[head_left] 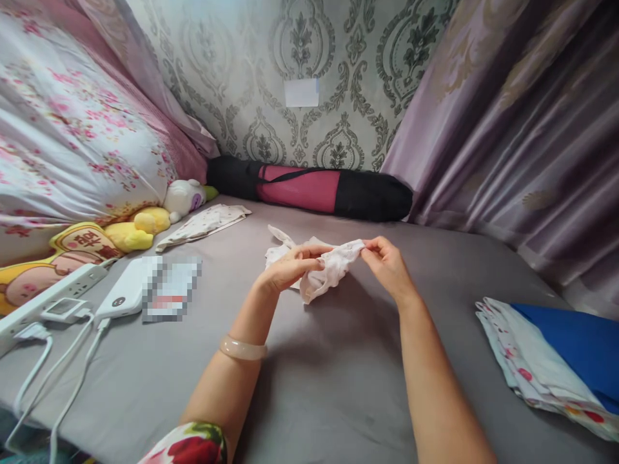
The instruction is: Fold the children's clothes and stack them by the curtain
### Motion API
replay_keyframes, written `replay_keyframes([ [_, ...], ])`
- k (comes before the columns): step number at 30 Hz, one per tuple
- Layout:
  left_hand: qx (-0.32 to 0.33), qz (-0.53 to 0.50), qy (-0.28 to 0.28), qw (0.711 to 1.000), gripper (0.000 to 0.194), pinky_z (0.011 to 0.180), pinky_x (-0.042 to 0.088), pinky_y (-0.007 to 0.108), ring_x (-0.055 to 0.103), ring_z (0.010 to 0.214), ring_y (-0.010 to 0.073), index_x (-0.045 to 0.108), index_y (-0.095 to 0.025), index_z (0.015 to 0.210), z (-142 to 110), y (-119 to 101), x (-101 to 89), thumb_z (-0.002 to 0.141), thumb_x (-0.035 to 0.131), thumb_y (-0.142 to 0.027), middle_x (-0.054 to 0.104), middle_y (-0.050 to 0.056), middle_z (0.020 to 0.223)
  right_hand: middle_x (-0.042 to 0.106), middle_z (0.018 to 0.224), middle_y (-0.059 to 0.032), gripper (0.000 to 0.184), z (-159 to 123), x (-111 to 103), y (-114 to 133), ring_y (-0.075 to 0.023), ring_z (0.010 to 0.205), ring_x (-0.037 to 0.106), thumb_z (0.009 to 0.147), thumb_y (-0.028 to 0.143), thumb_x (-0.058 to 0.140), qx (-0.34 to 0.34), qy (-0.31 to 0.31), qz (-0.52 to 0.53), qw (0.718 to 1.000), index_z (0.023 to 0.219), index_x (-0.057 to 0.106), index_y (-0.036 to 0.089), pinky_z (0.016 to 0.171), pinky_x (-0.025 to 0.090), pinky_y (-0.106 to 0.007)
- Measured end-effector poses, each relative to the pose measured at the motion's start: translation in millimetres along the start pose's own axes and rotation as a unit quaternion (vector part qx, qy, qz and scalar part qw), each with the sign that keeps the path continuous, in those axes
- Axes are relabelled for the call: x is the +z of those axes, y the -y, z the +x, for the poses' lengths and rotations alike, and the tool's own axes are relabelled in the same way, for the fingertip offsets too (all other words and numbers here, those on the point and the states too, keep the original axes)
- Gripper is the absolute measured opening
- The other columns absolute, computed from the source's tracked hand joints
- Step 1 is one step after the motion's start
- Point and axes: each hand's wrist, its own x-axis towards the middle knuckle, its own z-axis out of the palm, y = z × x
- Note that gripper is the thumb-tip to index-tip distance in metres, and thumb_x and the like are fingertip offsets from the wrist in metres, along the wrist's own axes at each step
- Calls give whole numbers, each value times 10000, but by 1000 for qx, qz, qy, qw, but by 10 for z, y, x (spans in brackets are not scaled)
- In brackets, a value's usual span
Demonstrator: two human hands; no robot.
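Note:
A small pale pink garment [327, 278] of thin, crinkled fabric is stretched between my two hands, just above the grey sheet [333, 374]. My right hand [388, 263] pinches its far right corner between thumb and fingers. At the other end my left hand [291, 265], with a pale bangle [242, 348] on the wrist, grips the fabric between thumb and fingers. Behind the left hand shows more whitish cloth [276, 240]; whether it belongs to the same garment I cannot tell. Part of the garment is hidden by the left fingers.
A folded patterned cloth [207, 224] lies back left, near plush toys [128, 232]. At left are a power strip [53, 299], cables and a white power bank [126, 290]. A black and red long bag [300, 188] lies along the wall. Folded fabrics [556, 361] sit at right.

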Motion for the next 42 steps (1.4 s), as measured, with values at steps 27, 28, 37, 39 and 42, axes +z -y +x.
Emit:
replay_keyframes([
  [27,9,90,-48,995,251,521,356,204,493,570,78,701,-144,867,81,96,402,737,704,-358,605,-7,666,646,1255,-71,428,-321,-314,571,-240,1114,602,869,435,570,57,229,-183,954,1250,627,249,907,486,-348],
  [28,6,98,-58,993,250,515,353,207,491,565,80,697,-146,849,82,95,403,733,705,-367,602,-8,660,673,1199,-67,405,-310,-277,560,-236,1070,621,860,431,582,51,234,-153,959,1214,647,244,875,498,-340],
  [37,43,129,-238,962,261,578,413,224,553,631,109,651,-155,766,103,34,299,736,707,-409,643,17,704,707,813,-18,287,-231,-469,284,-188,749,624,814,456,611,83,91,-181,976,877,713,195,633,459,-266],
  [39,25,134,-242,961,273,497,368,212,506,523,87,627,-155,732,84,1,256,764,673,-422,612,6,617,720,839,-33,307,-223,-581,198,-208,786,633,789,471,638,93,41,-188,977,878,723,190,667,469,-283],
  [42,-61,170,-157,971,307,416,301,208,495,442,92,617,-159,706,41,-31,242,793,625,-453,605,12,548,734,866,-50,348,-231,-704,118,-226,803,645,757,498,672,115,6,-168,979,894,734,185,679,483,-298],
])
